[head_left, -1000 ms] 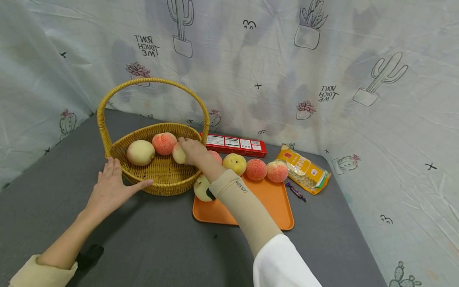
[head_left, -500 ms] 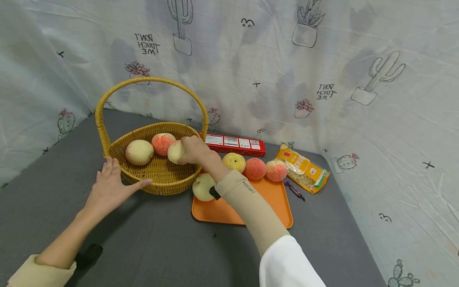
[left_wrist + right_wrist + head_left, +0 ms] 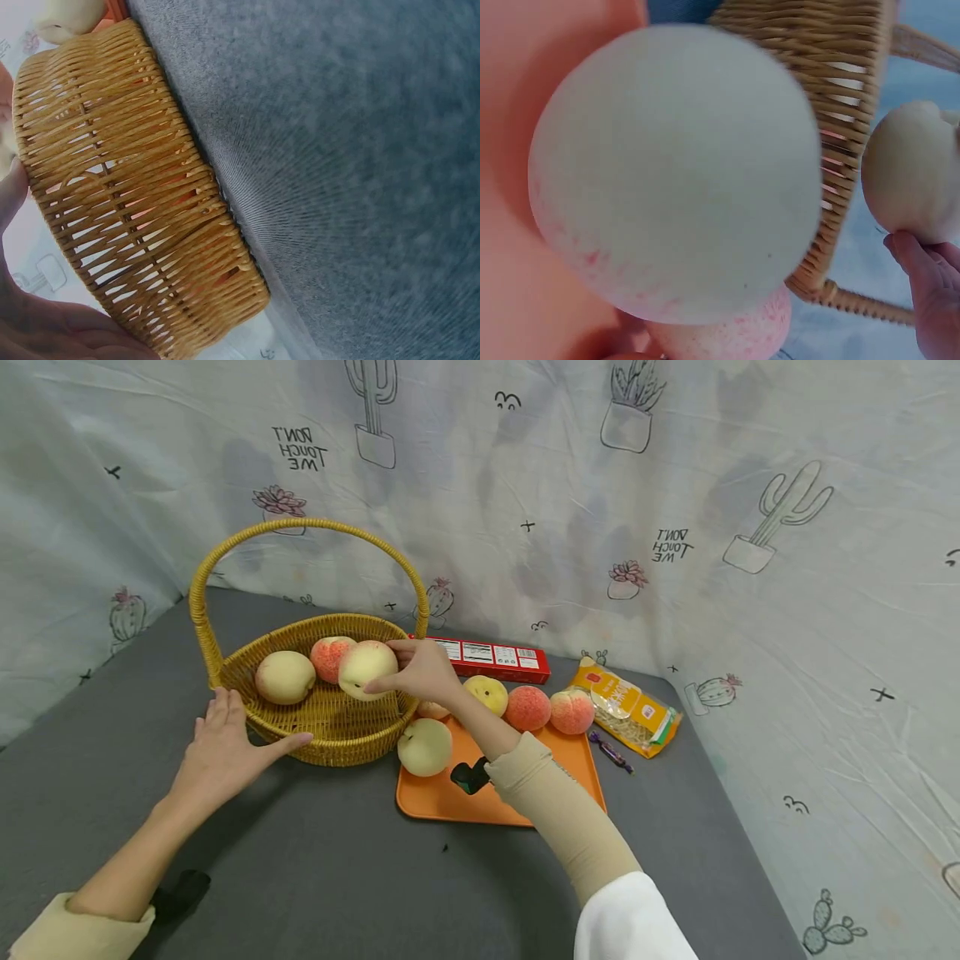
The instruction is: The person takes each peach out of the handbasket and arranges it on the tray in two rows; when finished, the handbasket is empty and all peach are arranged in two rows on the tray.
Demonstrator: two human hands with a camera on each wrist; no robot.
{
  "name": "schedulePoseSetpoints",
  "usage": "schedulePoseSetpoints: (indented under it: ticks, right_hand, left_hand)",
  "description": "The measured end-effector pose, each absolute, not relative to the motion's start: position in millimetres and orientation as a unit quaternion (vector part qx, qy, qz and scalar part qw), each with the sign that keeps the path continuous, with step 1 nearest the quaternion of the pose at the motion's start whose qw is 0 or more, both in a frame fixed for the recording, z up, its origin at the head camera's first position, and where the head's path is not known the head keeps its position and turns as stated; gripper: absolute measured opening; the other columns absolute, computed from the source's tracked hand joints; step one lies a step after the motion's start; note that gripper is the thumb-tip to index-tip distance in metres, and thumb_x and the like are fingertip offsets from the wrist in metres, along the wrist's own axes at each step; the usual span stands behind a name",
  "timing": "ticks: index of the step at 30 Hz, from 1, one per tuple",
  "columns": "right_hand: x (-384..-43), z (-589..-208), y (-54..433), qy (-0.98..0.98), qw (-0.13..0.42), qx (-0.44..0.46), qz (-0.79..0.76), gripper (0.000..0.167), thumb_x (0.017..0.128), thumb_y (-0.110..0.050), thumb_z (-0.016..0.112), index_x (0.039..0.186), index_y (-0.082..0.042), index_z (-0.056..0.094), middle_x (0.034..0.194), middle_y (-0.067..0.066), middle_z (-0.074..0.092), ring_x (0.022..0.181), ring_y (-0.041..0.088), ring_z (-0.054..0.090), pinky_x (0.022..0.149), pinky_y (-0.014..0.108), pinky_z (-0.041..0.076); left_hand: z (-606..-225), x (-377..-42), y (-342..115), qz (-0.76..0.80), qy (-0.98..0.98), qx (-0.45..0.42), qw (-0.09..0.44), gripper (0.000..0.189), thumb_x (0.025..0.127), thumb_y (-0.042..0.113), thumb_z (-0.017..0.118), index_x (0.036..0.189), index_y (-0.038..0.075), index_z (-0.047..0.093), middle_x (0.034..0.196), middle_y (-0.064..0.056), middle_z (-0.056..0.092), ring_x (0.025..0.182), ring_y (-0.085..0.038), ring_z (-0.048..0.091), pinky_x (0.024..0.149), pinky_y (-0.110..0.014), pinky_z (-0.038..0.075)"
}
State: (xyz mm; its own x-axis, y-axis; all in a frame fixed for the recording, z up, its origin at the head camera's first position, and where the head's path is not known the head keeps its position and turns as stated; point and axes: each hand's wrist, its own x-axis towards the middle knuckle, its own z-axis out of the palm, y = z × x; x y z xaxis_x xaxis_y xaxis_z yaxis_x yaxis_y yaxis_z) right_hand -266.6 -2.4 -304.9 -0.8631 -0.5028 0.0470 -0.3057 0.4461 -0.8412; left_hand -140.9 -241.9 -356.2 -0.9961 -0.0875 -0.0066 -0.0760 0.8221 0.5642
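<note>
My right hand [image 3: 429, 675] pinches a pale peach [image 3: 363, 670] between thumb and fingers, above the right part of the yellow wicker basket [image 3: 337, 753]. In the right wrist view the thumb lies against this raised peach [image 3: 907, 176], clear of the basket wall. Inside the basket sit another pale peach [image 3: 285, 677] and a red peach [image 3: 327, 657], partly hidden. With fingers straight and thumb spread wide, my left hand [image 3: 225, 747] rests against the basket's left front rim. The left wrist view has the hand's thumb touching the rim of the woven wall [image 3: 135, 180].
Right of the basket, an orange tray [image 3: 431, 802] bears several peaches, among them a pale one [image 3: 425, 747], a yellow one [image 3: 489, 695] and a red one [image 3: 528, 707]. Behind lies a red box [image 3: 510, 663]. A yellow food packet [image 3: 628, 708] and a purple-wrapped candy [image 3: 611, 753] lie farther right.
My right hand has lifted the pale peach from inside the basket up toward me, turning its thumb into view. The left hand stays at the rim; the whole view has shifted slightly.
</note>
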Motion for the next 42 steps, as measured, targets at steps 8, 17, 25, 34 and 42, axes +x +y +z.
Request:
schedulePoseSetpoints:
  ticks: [8,17,25,34,42]
  right_hand:
    - [-254,-308,34,0.789,0.112,-0.187,-0.574,0.066,0.072,-0.010,0.086,0.131,0.001,0.059,0.123,0.014,0.066,0.107,0.017,0.066,0.085,0.024,0.055]
    - [-235,-324,74,0.785,0.101,-0.156,-0.591,0.063,0.071,-0.003,0.085,0.129,0.003,0.061,0.121,0.017,0.066,0.107,0.024,0.067,0.087,0.030,0.055]
    - [-222,-334,106,0.786,0.102,-0.111,-0.599,0.064,0.075,-0.002,0.082,0.133,0.002,0.057,0.129,0.018,0.061,0.114,0.029,0.062,0.092,0.034,0.053]
    - [-214,-338,129,0.785,0.087,-0.086,-0.608,0.062,0.075,0.000,0.081,0.131,0.008,0.056,0.125,0.023,0.062,0.112,0.033,0.063,0.091,0.037,0.054]
    - [-211,-354,145,0.792,0.095,-0.050,-0.600,0.063,0.074,-0.003,0.082,0.131,0.009,0.056,0.125,0.023,0.062,0.112,0.033,0.063,0.090,0.039,0.054]
  left_hand:
    - [-358,-142,-244,-0.297,-0.954,0.040,0.016,0.124,0.086,0.068,0.057,0.141,-0.024,-0.005,0.145,-0.046,-0.012,0.137,-0.057,-0.006,0.110,-0.067,0.000]
    - [-360,-142,-245,-0.297,-0.954,0.037,0.016,0.124,0.086,0.067,0.057,0.142,-0.024,-0.006,0.144,-0.046,-0.013,0.136,-0.059,-0.005,0.109,-0.068,0.000]
    - [-360,-143,-244,-0.294,-0.955,0.040,0.009,0.124,0.086,0.068,0.057,0.142,-0.023,-0.007,0.144,-0.046,-0.014,0.135,-0.060,-0.005,0.108,-0.070,0.003]
    - [-360,-144,-245,-0.290,-0.956,0.047,0.004,0.125,0.085,0.069,0.057,0.142,-0.022,-0.008,0.144,-0.045,-0.016,0.134,-0.062,-0.004,0.106,-0.072,0.005]
    - [-361,-145,-244,-0.295,-0.955,0.043,0.003,0.125,0.086,0.067,0.057,0.142,-0.022,-0.009,0.144,-0.045,-0.018,0.135,-0.060,-0.007,0.109,-0.069,0.000]
